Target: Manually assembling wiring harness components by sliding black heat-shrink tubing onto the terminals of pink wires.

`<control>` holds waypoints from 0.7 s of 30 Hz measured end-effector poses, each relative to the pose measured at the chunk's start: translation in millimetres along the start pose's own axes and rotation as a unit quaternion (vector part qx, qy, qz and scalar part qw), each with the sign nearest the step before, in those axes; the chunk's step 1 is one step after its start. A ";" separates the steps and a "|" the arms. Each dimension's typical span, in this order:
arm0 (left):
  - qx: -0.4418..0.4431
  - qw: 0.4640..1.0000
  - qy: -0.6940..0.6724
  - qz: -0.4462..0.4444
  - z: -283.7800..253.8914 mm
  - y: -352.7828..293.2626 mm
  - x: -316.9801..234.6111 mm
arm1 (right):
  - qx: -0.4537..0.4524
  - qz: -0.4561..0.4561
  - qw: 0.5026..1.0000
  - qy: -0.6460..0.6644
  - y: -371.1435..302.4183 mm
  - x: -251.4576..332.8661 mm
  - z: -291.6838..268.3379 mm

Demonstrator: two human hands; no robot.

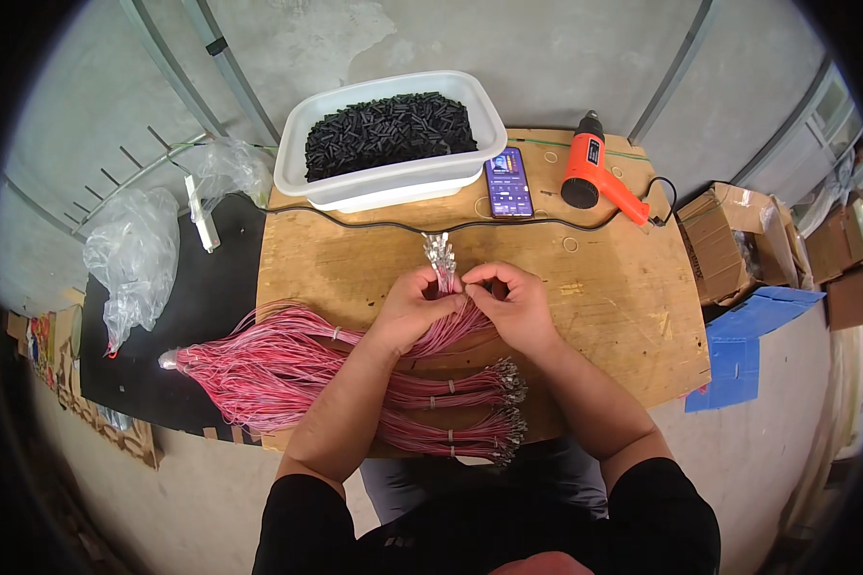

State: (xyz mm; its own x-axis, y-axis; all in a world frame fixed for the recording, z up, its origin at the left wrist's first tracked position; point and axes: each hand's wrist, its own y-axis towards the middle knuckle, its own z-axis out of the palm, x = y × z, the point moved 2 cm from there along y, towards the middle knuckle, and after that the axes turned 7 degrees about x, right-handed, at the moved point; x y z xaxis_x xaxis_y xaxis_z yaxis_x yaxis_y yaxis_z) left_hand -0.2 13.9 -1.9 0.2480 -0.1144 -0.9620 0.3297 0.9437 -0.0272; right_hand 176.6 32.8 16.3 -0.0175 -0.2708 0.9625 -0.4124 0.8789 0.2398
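Note:
Upright in my left hand (pixel 412 311) is a bundle of thin pink-and-white wires, its silver metal terminals (pixel 439 251) fanned out above the fingers. My right hand (pixel 516 309) is closed in a pinch against the same bundle, its fingertips meeting those of the left; what lies between them is too small to make out. From the bundle the wires run down and left into a large mass of pink wires (pixel 259 374) across the table. Nearer me, under and between my forearms, lie several tied wire bundles (pixel 479 387) with metal ends pointing right.
A white plastic tub (pixel 393 182) of short black tubes (pixel 388 134) stands at the back. Right of it are a phone (pixel 508 184) and an orange heat gun (pixel 590 172). A black cable (pixel 355 223) crosses the table (pixel 623 307). Clear plastic bags (pixel 136 254) lie left; cardboard boxes (pixel 738 235) stand right.

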 end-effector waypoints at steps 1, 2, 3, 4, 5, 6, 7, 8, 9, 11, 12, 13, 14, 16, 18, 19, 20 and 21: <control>0.004 0.999 0.031 0.019 -2.5 0.1 4.6 | -0.007 -0.009 1.000 0.013 0.3 -1.6 -0.2; 0.008 0.997 0.061 0.037 -0.5 0.9 1.6 | -0.008 -0.009 1.000 0.013 0.5 -0.8 -1.8; 0.009 0.997 0.061 0.037 1.3 0.9 -0.8 | -0.010 0.005 1.000 0.029 0.6 0.3 -4.2; 0.017 0.995 0.096 0.030 4.0 0.1 -3.5 | -0.012 0.019 0.999 0.045 0.5 0.5 -6.6; 0.025 0.991 0.132 0.022 7.4 -0.4 -7.7 | -0.012 0.018 0.999 0.045 0.4 -1.8 -8.3; 0.025 0.991 0.132 0.023 7.5 0.6 -6.1 | -0.007 0.023 0.998 0.056 0.4 -6.5 -9.7; 0.014 0.991 0.135 0.015 6.5 1.7 -2.5 | -0.001 0.029 0.997 0.066 0.5 -9.0 -10.4; 0.002 0.990 0.138 0.006 6.8 2.1 -2.1 | -0.001 0.029 0.997 0.067 1.0 -8.7 -9.7; 0.002 0.990 0.139 0.006 8.0 2.4 -2.5 | -0.004 0.035 0.994 0.102 1.6 -8.0 -8.7; -0.003 1.000 0.012 0.014 10.1 2.1 -4.5 | -0.006 0.042 0.990 0.138 2.5 -3.1 -8.4; -0.004 1.000 0.013 0.014 7.4 2.1 -1.9 | 0.000 0.077 0.976 0.203 2.5 0.4 -8.6; -0.004 1.000 0.010 0.008 2.9 2.1 3.5 | 0.006 0.113 0.957 0.267 2.6 1.4 -8.5; -0.002 1.000 0.006 0.002 2.7 2.9 3.9 | 0.006 0.113 0.957 0.267 2.5 0.4 -10.8; -0.003 1.000 0.002 0.008 5.1 4.1 3.9 | 0.021 0.147 0.929 0.339 1.7 -4.5 -13.7; -0.006 1.000 -0.002 0.014 5.3 4.2 3.1 | 0.018 0.154 0.933 0.324 1.6 -6.1 -15.6; 0.003 1.000 0.001 0.017 4.5 4.3 3.4 | 0.015 0.160 0.938 0.308 1.6 -6.6 -16.0; 0.012 1.000 0.004 0.021 3.9 4.6 3.6 | 0.015 0.160 0.937 0.308 2.0 -5.6 -15.1; 0.012 1.000 0.004 0.021 3.6 4.8 3.9 | 0.014 0.144 0.950 0.277 2.5 -3.0 -13.9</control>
State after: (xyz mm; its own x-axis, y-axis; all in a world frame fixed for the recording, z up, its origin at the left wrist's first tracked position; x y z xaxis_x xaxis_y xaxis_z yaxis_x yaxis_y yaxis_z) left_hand 5.6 16.9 -4.8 0.2540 -0.0725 -0.9645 0.3408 0.9399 0.0191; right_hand 188.2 41.3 15.8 0.3457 0.2340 0.9087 -0.4877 0.8721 -0.0390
